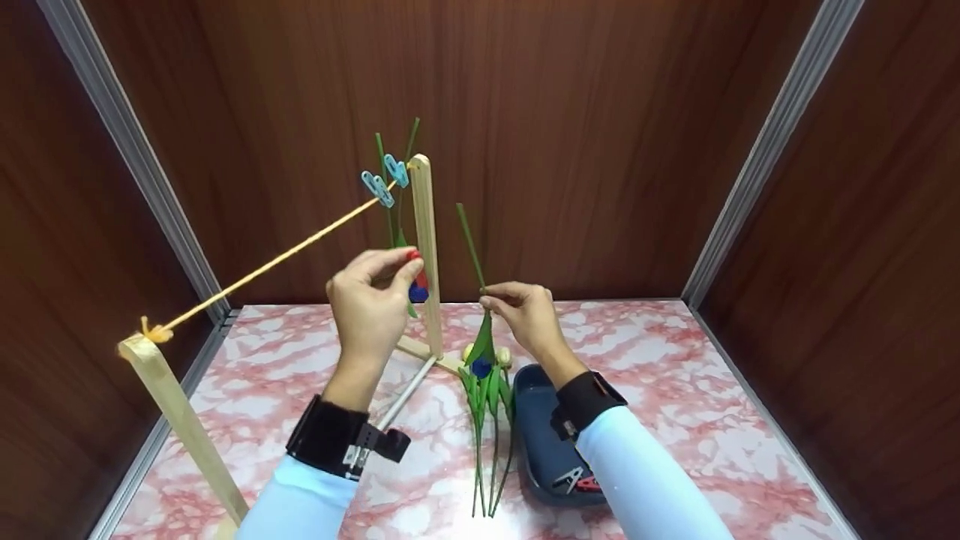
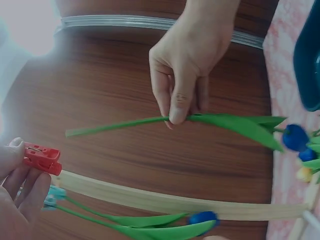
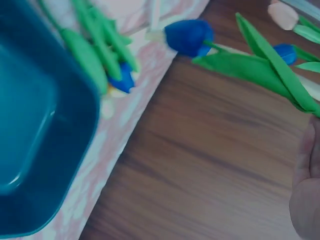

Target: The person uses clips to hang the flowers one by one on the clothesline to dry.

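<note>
My left hand pinches a red clothespin between thumb and fingers, below the far end of a yellow cord. To its right, my right hand pinches the green stem of a blue artificial tulip. That tulip points bloom-down, with its bare stem end sticking up above the fingers. Two light-blue clothespins sit on the cord near the far post. From them hang upside-down tulips, a blue one and a pink one, partly hidden behind my left hand in the head view.
Wooden posts carry the cord at both ends, the near one at lower left. More tulips lie on the pink marbled table. Beside them, a dark blue bin contains clothespins. Brown panels surround the table.
</note>
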`<state>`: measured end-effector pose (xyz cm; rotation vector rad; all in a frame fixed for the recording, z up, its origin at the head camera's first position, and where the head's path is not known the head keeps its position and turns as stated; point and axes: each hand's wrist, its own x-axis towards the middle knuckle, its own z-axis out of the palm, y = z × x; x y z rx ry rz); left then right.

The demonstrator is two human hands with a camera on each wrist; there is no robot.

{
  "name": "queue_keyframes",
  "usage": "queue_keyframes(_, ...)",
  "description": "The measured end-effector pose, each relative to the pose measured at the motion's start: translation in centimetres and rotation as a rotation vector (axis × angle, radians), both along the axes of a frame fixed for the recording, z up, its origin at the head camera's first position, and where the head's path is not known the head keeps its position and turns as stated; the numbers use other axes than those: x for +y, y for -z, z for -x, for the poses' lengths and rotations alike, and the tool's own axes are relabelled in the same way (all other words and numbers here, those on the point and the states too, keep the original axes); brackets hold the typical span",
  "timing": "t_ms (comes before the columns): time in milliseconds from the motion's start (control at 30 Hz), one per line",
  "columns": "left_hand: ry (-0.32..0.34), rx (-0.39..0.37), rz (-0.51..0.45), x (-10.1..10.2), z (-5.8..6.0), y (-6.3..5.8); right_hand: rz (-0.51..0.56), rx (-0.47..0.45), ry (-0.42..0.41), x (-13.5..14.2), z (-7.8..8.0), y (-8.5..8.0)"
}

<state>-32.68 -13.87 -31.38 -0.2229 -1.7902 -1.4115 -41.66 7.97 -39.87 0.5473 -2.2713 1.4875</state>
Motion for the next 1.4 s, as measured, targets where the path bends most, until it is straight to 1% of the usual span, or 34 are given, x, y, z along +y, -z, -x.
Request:
queue_keyframes(100, -0.011, 0.008, 0.044, -0.1, -0.1, -1.4, 0.048, 0.004, -0.021, -1.0, -0.1, -0.9)
queue_keyframes(200, -0.041, 0.002, 0.073, -0.4, -0.2, -3.0, 0.053, 0.032, -0.026, -2.2, -0.2, -2.1)
queue_keyframes(300, -0.091, -0.006, 0.071, -0.9, -0.3, -5.0, 0.044, 0.061, -0.043, -3.6, -0.2, -3.4)
queue_keyframes(367, -0.117, -0.012, 0.061, -1.2, -0.3, -6.6, 0.071, 0.050, -0.084, -4.5, -0.2, -4.3)
queue_keyframes(433, -0.146, -0.044, 0.060, -1.5, -0.2, -8.1, 0.111, 0.022, -0.128, -5.4, -0.2, -5.2)
queue_keyframes(533, -0.178, -0.117, 0.058, -2.0, 0.1, -10.1, 0.163, -0.035, -0.184, -6.6, -0.3, -6.2)
queue_keyframes(633, -0.202, -0.186, 0.047, -2.5, 0.5, -11.4, 0.185, -0.055, -0.208, -7.7, -0.3, -6.8)
queue_keyframes(700, -0.219, -0.216, 0.045, -2.8, 0.8, -11.8, 0.201, -0.071, -0.224, -8.5, -0.2, -7.1)
queue_keyframes(833, -0.249, -0.262, 0.038, -3.1, 1.2, -12.3, 0.227, -0.122, -0.261, -9.6, -0.1, -7.4)
queue_keyframes(967, -0.279, -0.294, 0.036, -3.4, 1.3, -12.6, 0.214, -0.139, -0.257, -10.3, 0.0, -7.7)
queue_keyframes(1067, -0.287, -0.309, 0.030, -3.6, 1.3, -12.8, 0.202, -0.143, -0.250, -10.7, 0.1, -7.8)
queue_keyframes(1233, -0.295, -0.329, 0.026, -3.9, 1.3, -12.8, 0.161, -0.164, -0.239, -11.3, 0.2, -8.0)
queue_keyframes(1400, -0.304, -0.342, 0.033, -3.9, 1.8, -12.5, 0.138, -0.171, -0.233, -11.7, 0.3, -8.1)
